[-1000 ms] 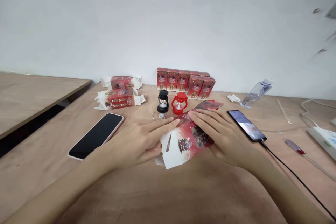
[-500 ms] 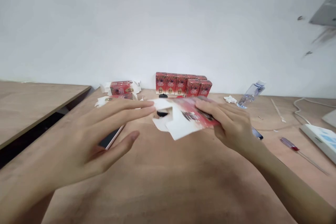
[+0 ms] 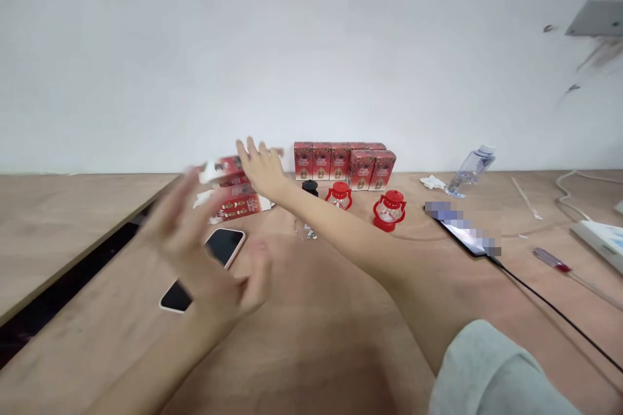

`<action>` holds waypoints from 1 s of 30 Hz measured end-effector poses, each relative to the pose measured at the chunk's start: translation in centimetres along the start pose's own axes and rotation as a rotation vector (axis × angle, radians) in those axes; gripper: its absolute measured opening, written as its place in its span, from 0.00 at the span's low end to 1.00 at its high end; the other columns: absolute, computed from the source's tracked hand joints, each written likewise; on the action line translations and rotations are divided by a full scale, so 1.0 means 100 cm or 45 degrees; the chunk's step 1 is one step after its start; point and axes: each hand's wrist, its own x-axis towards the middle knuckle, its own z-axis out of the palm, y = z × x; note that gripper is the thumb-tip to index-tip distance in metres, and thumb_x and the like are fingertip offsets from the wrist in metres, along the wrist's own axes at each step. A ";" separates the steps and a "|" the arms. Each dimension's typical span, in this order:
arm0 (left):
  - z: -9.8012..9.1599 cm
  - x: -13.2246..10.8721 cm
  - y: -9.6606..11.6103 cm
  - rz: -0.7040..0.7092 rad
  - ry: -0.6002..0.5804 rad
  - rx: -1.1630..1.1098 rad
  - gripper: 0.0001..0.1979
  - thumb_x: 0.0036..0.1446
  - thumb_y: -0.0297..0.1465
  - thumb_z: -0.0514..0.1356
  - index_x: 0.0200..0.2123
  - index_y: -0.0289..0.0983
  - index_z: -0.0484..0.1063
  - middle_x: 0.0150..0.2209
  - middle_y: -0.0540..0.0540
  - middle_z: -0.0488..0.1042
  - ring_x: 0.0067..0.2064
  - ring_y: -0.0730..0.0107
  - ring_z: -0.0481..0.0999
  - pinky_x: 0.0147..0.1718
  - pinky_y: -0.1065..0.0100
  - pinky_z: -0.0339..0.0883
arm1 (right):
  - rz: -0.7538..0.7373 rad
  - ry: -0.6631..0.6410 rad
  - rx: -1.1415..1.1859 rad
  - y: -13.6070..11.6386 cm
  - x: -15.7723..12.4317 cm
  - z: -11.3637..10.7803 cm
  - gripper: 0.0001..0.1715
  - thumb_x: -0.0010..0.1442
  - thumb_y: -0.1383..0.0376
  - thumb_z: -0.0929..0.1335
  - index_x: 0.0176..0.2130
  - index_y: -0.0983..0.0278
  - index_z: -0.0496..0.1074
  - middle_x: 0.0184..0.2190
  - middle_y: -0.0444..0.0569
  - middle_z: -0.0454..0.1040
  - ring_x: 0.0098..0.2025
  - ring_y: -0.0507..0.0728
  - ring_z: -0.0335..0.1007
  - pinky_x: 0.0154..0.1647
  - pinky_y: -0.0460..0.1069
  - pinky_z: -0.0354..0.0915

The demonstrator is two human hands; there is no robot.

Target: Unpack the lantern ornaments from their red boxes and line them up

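My right arm reaches across the wooden table (image 3: 316,337) to the far left. My right hand (image 3: 263,168) has its fingers stretched out against the right end of the top flat red carton (image 3: 224,166), which lies blurred on a stack of flat red-and-white cartons (image 3: 236,204). My left hand (image 3: 204,253) hovers over the table, smeared by motion, fingers spread and holding nothing. It partly covers a pink-cased phone (image 3: 224,245). Two red toy lanterns (image 3: 339,194) (image 3: 389,209) and a black one (image 3: 309,187) stand just behind my right forearm.
A row of upright red boxes (image 3: 343,161) stands against the wall. To the right are a black phone (image 3: 462,231) on a cable, a tipped water bottle (image 3: 470,170), a red-handled screwdriver (image 3: 549,259) and a white device (image 3: 601,240). A gap (image 3: 58,285) separates a second table on the left.
My right hand lifted the flat carton from the middle of the table and carried it left to the stack. My left hand let go and pulled back. A second red lantern now shows.
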 end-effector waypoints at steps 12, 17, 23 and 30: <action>0.073 -0.085 -0.055 -0.099 -0.466 0.170 0.17 0.56 0.28 0.51 0.49 0.32 0.60 0.49 0.34 0.66 0.51 0.52 0.65 0.47 0.52 0.59 | 0.017 -0.003 -0.281 0.081 -0.127 -0.086 0.15 0.62 0.67 0.60 0.47 0.64 0.68 0.48 0.53 0.73 0.49 0.62 0.66 0.48 0.55 0.60; 0.073 -0.088 -0.047 0.141 -0.660 0.152 0.17 0.52 0.24 0.51 0.47 0.34 0.62 0.49 0.36 0.68 0.50 0.53 0.67 0.43 0.55 0.59 | 0.412 -0.166 -0.486 0.150 -0.162 -0.130 0.22 0.62 0.56 0.61 0.49 0.67 0.66 0.45 0.60 0.72 0.45 0.68 0.66 0.43 0.58 0.60; 0.076 -0.090 -0.049 0.308 -0.673 0.069 0.14 0.52 0.22 0.50 0.42 0.35 0.66 0.44 0.40 0.73 0.47 0.55 0.69 0.40 0.58 0.57 | 0.564 -0.535 -0.238 0.176 -0.190 -0.130 0.26 0.59 0.52 0.63 0.52 0.64 0.64 0.41 0.58 0.72 0.40 0.64 0.70 0.37 0.53 0.62; 0.073 -0.092 -0.027 0.129 -0.688 -0.212 0.14 0.53 0.28 0.55 0.45 0.38 0.64 0.42 0.42 0.73 0.44 0.58 0.72 0.41 0.59 0.62 | 0.952 0.015 0.619 0.158 -0.209 -0.125 0.18 0.56 0.51 0.66 0.37 0.62 0.66 0.32 0.48 0.70 0.30 0.55 0.67 0.26 0.49 0.63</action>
